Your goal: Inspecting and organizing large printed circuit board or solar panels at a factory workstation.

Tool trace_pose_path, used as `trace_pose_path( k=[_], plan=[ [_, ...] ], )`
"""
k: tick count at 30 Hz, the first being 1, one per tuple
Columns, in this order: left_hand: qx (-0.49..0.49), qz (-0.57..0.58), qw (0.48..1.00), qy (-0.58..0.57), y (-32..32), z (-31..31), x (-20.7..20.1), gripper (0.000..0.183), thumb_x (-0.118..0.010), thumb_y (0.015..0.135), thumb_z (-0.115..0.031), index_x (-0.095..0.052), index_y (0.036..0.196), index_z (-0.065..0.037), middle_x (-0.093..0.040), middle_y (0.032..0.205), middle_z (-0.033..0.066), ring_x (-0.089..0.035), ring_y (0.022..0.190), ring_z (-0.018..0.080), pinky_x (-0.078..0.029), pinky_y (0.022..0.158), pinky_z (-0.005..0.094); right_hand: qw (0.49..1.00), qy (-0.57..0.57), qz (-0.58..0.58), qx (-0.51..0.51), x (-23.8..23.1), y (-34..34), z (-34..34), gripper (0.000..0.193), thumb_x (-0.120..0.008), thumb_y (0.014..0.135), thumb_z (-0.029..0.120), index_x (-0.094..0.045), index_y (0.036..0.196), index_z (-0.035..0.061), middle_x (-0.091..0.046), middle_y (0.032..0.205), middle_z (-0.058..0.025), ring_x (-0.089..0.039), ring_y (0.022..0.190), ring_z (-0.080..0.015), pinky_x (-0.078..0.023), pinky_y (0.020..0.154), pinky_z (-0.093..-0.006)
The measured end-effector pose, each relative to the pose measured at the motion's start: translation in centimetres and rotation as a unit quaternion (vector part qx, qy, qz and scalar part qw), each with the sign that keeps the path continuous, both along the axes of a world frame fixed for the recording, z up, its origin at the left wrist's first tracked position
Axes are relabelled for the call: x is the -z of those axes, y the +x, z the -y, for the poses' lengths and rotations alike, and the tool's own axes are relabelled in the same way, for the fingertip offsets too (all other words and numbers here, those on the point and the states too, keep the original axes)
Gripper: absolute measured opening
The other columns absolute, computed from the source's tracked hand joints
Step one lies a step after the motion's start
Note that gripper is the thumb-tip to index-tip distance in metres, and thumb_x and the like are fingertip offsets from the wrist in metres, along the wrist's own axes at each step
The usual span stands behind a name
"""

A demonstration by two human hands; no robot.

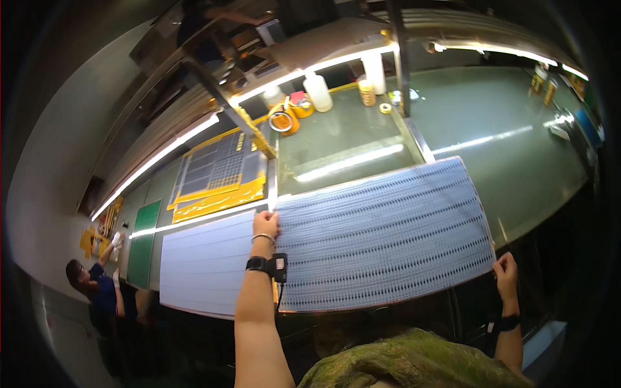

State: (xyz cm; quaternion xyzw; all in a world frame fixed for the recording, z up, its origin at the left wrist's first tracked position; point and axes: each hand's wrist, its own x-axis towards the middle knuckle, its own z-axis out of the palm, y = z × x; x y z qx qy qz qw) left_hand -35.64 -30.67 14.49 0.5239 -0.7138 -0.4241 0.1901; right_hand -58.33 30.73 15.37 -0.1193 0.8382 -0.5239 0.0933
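A large pale blue sheet [381, 239] with rows of small dark marks lies tilted across the front of the glass-topped table. My left hand [266, 224] is closed at its upper left corner, fingers pinched on the edge. At the lower right corner, my right hand [506, 266] pinches the sheet's edge between thumb and fingers. Beside the left hand lies a plainer pale sheet [207, 262] with a few thin lines; its right border runs under or beside my left forearm, and I cannot tell which.
Behind are an orange tin [282, 121], a white bottle [317, 92] and a tape roll [385, 108]. A yellow-edged gridded board [210, 169] lies at left, near a green mat [143, 242]. Metal posts [402, 58] carry lit tubes. Another person [103, 284] works at far left.
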Motion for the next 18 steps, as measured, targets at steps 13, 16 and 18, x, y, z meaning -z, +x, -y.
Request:
trace_pose_path(
  k=[13,16,18],
  plan=[
    [0.104,0.314,0.923,-0.198,-2.5,-1.2,-2.9,0.046,-0.055,0.083,-0.021,-0.045,0.128,-0.024,-0.058,0.112,0.0159,-0.056,0.103,0.0320,-0.044,0.088,0.0402,1.000,0.005,0.003,-0.001,0.3,-0.3,-0.1,0.014,-0.049,0.079,-0.003,-0.039,0.073,0.0055,-0.039,0.061,0.0013,-0.040,0.054,-0.0060,-0.033,0.047,-0.0197],
    [0.117,0.353,0.906,-0.202,-3.2,-1.7,-3.5,0.045,-0.051,0.085,-0.020,-0.044,0.129,-0.026,-0.059,0.110,0.0149,-0.058,0.100,0.0298,-0.045,0.086,0.0397,1.000,0.001,-0.001,0.003,0.4,-0.2,-0.2,0.014,-0.050,0.079,-0.002,-0.040,0.073,0.0055,-0.040,0.061,0.0013,-0.040,0.054,-0.0059,-0.033,0.046,-0.0197],
    [0.117,0.388,0.894,-0.190,-3.8,-2.3,-4.2,0.045,-0.049,0.085,-0.018,-0.044,0.129,-0.027,-0.060,0.109,0.0134,-0.058,0.100,0.0288,-0.046,0.086,0.0394,1.000,0.000,-0.002,0.005,0.3,-0.2,-0.3,0.014,-0.050,0.079,-0.003,-0.040,0.072,0.0054,-0.039,0.061,0.0014,-0.040,0.054,-0.0058,-0.033,0.046,-0.0198]
  ],
)
